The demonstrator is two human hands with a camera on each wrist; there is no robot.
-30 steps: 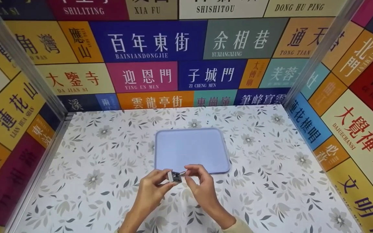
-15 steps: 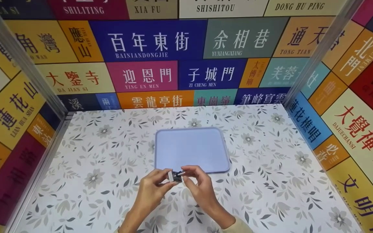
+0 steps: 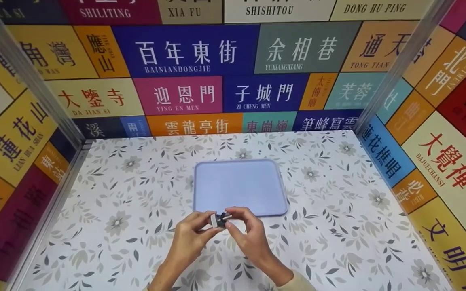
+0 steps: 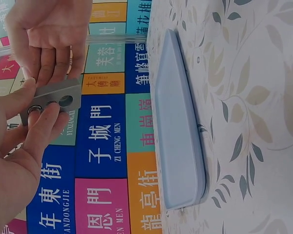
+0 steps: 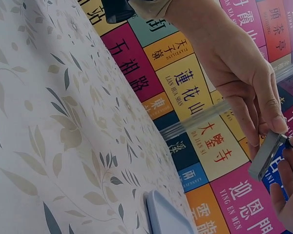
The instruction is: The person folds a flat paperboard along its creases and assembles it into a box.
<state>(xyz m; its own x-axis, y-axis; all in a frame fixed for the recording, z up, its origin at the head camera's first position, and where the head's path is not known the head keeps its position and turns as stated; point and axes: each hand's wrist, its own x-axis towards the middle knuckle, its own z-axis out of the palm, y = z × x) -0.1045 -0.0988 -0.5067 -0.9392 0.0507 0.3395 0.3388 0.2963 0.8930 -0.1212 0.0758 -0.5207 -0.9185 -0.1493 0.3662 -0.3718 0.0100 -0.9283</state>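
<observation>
Just in front of the blue tray, my left hand (image 3: 187, 234) grips a small grey block (image 4: 58, 93) between thumb and fingers. Round holes show in its face in the left wrist view, and a shiny ring sits at one of them. From the block's right side a short, slim silver pin (image 3: 227, 217) sticks out, with a black part beside it. The thumb and index finger of my right hand (image 3: 253, 236) pinch at this pin and the black part. In the right wrist view the block (image 5: 263, 156) shows edge-on, with both hands' fingers around it.
A shallow light-blue tray (image 3: 239, 186) lies on the leaf-patterned tabletop (image 3: 136, 194) just beyond the hands. Walls covered in colourful sign panels (image 3: 184, 50) stand at the back and on both sides, with clear strips at the corners.
My right hand's fingertips have shifted slightly left, closer to the block, and the slim pin shows at a different angle. The left hand and the tray stay put.
</observation>
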